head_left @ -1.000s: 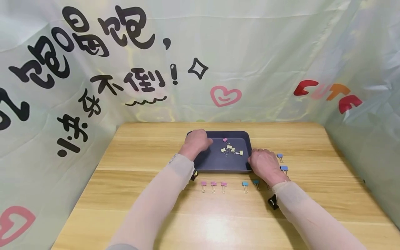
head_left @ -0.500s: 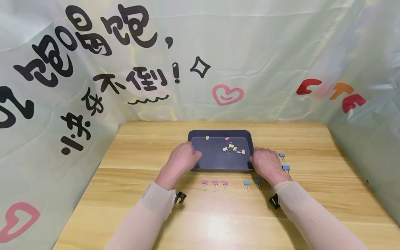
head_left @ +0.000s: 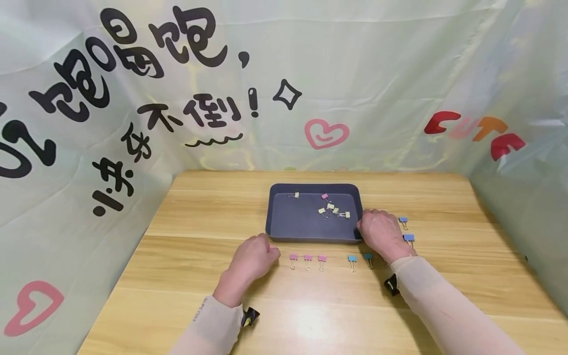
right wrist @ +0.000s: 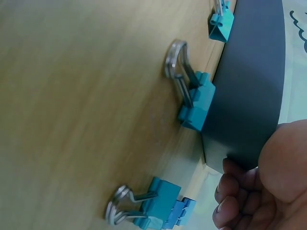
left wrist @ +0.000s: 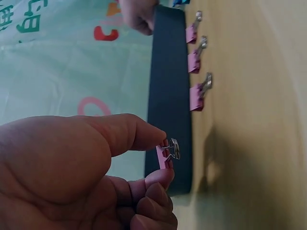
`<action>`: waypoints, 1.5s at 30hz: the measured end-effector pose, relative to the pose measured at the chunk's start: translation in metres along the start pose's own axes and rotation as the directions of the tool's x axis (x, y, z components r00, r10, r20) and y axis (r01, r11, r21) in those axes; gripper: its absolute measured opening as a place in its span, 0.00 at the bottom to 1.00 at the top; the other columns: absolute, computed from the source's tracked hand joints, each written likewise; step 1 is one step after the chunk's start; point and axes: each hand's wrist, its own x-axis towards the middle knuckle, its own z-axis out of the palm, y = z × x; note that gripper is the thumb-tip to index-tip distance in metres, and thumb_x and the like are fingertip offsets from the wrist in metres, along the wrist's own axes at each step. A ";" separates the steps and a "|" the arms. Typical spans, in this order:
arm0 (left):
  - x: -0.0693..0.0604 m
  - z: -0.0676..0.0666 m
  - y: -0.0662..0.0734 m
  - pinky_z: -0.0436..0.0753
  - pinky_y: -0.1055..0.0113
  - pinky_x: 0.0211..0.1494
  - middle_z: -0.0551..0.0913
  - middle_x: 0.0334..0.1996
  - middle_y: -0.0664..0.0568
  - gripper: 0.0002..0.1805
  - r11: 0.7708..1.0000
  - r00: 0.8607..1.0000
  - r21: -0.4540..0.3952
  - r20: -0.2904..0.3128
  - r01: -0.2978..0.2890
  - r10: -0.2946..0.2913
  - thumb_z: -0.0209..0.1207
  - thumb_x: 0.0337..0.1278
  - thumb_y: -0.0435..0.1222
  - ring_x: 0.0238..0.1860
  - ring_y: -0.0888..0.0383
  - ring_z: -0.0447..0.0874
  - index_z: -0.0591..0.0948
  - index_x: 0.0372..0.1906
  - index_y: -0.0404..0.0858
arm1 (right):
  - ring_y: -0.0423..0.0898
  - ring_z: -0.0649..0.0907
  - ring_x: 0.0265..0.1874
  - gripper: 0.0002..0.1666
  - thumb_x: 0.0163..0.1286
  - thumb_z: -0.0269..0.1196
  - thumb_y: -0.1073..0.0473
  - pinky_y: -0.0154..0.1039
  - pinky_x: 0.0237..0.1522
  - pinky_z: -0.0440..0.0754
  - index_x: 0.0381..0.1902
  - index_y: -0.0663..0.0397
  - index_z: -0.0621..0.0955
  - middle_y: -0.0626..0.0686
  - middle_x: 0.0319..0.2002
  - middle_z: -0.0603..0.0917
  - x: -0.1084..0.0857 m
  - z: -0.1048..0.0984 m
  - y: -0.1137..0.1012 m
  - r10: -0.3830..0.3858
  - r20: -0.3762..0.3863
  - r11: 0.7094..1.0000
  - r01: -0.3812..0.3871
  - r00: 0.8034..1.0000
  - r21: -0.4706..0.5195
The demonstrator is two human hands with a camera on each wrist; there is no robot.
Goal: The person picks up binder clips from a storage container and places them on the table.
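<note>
My left hand (head_left: 254, 257) pinches a pink binder clip (left wrist: 165, 155) between thumb and forefinger, just left of a row of pink binder clips (head_left: 308, 258) on the table. In the head view this held clip is barely visible. My right hand (head_left: 380, 232) holds the right side of the dark tray (head_left: 293, 224), its fingers curled at the corner in the right wrist view. Inside the tray lie several pale yellow binder clips (head_left: 330, 206) and one pink binder clip (head_left: 325, 196). Teal binder clips (right wrist: 196, 105) stand along the tray's front, near my right wrist.
Blue binder clips (head_left: 408, 237) lie to the right of the right hand, partly hidden by it. The wooden table (head_left: 199, 212) meets a printed cloth (head_left: 372, 74) at the back and sides.
My left hand has drawn back from over the tray's left side to the table in front, uncovering a yellow clip at the tray's back left. The right hand stays at the tray.
</note>
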 end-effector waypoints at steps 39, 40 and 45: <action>0.032 -0.034 0.028 0.67 0.63 0.26 0.66 0.22 0.53 0.20 0.999 0.999 0.018 -0.017 -0.035 0.035 0.58 0.74 0.41 0.22 0.57 0.65 0.68 0.23 0.43 | 0.56 0.80 0.23 0.15 0.73 0.59 0.61 0.56 0.29 0.82 0.26 0.63 0.78 0.56 0.22 0.78 0.001 0.001 0.004 -0.028 -0.023 1.000 0.028 0.999 -0.007; 0.039 -0.038 0.033 0.68 0.63 0.28 0.67 0.22 0.53 0.20 0.998 0.998 0.038 -0.023 -0.052 0.053 0.58 0.75 0.41 0.23 0.56 0.66 0.68 0.24 0.43 | 0.56 0.80 0.23 0.15 0.73 0.60 0.61 0.56 0.30 0.82 0.26 0.63 0.78 0.57 0.22 0.78 0.001 0.001 0.004 -0.028 -0.023 1.000 0.028 0.999 -0.010; 0.079 -0.043 0.058 0.75 0.60 0.35 0.76 0.27 0.50 0.14 0.975 0.990 0.174 -0.007 -0.139 0.142 0.54 0.77 0.36 0.27 0.55 0.70 0.77 0.29 0.39 | 0.57 0.81 0.25 0.15 0.73 0.62 0.59 0.56 0.31 0.82 0.27 0.63 0.78 0.57 0.23 0.79 0.001 0.002 0.002 -0.023 -0.016 1.000 0.022 1.000 -0.020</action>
